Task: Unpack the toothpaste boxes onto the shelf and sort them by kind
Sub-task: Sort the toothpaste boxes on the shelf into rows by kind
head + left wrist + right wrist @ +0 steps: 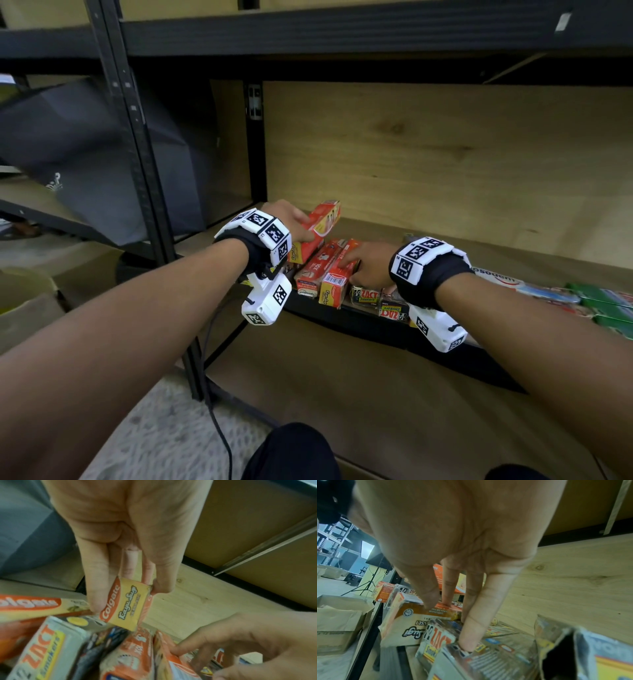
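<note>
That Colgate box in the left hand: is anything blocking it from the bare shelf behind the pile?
Nothing visible does. The left hand pinches the Colgate box by its end, lifted above the pile of boxes, and the shelf board behind it lies bare.

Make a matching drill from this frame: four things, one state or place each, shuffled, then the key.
Things
1. Colgate Kayu Sugi box
2. ZACT Smokers boxes
3. green boxes
4. cardboard carton

States or places
A. on the floor beside the rack, flaps open
B. at the shelf's front edge, under the right hand
C. lifted off the shelf, pinched by its end in the left hand
D. far right on the shelf

Pairs: 1-C, 2-B, 3-D, 4-A
</note>
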`<state>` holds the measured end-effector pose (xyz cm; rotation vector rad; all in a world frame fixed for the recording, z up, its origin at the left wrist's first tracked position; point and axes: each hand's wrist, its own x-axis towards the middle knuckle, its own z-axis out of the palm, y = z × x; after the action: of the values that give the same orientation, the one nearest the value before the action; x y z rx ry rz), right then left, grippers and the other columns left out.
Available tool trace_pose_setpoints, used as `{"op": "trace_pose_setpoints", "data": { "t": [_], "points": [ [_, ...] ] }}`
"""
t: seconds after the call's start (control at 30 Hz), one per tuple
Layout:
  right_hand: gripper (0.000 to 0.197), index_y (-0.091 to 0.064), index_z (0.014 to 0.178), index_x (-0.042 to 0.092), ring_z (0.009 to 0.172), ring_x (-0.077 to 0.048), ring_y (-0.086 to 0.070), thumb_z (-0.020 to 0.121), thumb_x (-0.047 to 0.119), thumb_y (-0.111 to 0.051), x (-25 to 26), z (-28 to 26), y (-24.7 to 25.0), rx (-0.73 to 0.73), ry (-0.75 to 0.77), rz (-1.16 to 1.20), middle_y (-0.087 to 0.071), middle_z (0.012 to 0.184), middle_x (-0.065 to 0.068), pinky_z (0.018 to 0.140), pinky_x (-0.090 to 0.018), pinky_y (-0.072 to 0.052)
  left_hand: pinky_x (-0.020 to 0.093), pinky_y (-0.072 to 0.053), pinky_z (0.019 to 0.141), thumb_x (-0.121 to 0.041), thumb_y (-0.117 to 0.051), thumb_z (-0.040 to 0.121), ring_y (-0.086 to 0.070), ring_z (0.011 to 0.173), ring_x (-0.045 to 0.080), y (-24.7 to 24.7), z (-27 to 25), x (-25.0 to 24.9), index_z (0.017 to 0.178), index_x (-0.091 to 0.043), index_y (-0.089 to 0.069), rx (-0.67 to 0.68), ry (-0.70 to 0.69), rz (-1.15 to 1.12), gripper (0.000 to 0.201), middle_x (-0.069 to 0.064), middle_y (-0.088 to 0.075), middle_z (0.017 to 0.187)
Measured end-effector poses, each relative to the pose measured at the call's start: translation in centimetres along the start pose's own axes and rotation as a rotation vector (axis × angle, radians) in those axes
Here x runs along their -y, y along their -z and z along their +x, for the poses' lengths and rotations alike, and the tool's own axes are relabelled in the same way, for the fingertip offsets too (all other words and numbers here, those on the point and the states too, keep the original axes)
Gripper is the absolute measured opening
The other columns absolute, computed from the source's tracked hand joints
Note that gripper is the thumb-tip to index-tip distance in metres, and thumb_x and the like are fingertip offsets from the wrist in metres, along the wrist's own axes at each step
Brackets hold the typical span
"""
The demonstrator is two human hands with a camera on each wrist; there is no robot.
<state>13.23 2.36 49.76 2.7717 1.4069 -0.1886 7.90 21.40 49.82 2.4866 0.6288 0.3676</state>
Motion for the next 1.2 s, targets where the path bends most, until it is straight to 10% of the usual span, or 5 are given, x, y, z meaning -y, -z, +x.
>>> {"op": "trace_pose_setpoints", "data": {
  "t": [0.37, 0.5, 0.8, 1.2],
  "points": [
    [0.035, -0.059, 0.133, 0.025, 0.129, -0.016, -0.049, 0.101, 0.030, -0.047, -0.4, 1.4, -0.5, 0.008, -0.016, -0.039, -0.053, 0.141, 0.005, 0.106, -0.028, -0.035, 0.020, -0.044, 0.075, -0.037, -0.077, 0.080, -0.059, 0.085, 0.011, 1.3, 0.6, 2.9, 0.115, -0.031, -0.072, -0.017, 0.033, 0.177, 0.036, -0.004, -0.068, 0.121],
    [0.036, -0.070, 0.109, 0.026, 0.094, -0.021, -0.066, 0.093, 0.051, -0.050, 0.2, 2.5, -1.2, -0.077, -0.033, -0.086, -0.069, 0.108, 0.000, 0.084, -0.041, -0.056, 0.020, -0.045, 0.076, -0.037, -0.073, 0.082, -0.058, 0.086, 0.010, 1.3, 0.7, 3.3, 0.114, -0.029, -0.073, -0.027, 0.013, 0.172, 0.033, -0.005, -0.068, 0.121],
    [0.061, -0.052, 0.127, 0.039, 0.109, -0.020, -0.056, 0.073, 0.059, -0.071, 2.6, 4.5, -2.5, -0.145, 0.170, -0.192, -0.056, 0.120, 0.004, 0.082, -0.033, -0.050, 0.019, -0.047, 0.066, -0.038, -0.073, 0.081, -0.063, 0.085, 0.009, 1.2, 0.6, 3.8, 0.102, -0.030, -0.077, -0.024, 0.010, 0.127, 0.023, -0.009, -0.072, 0.106],
    [0.078, -0.034, 0.139, 0.031, 0.124, -0.035, -0.041, 0.073, 0.048, -0.072, 4.2, 6.1, -7.5, -0.346, 0.048, -0.435, -0.046, 0.137, -0.008, 0.093, -0.053, -0.040, 0.016, -0.046, 0.055, -0.039, -0.071, 0.083, -0.060, 0.070, 0.004, 1.3, 0.3, 3.9, 0.107, -0.030, -0.075, -0.013, -0.022, 0.119, 0.026, -0.010, -0.067, 0.101]
  ]
}}
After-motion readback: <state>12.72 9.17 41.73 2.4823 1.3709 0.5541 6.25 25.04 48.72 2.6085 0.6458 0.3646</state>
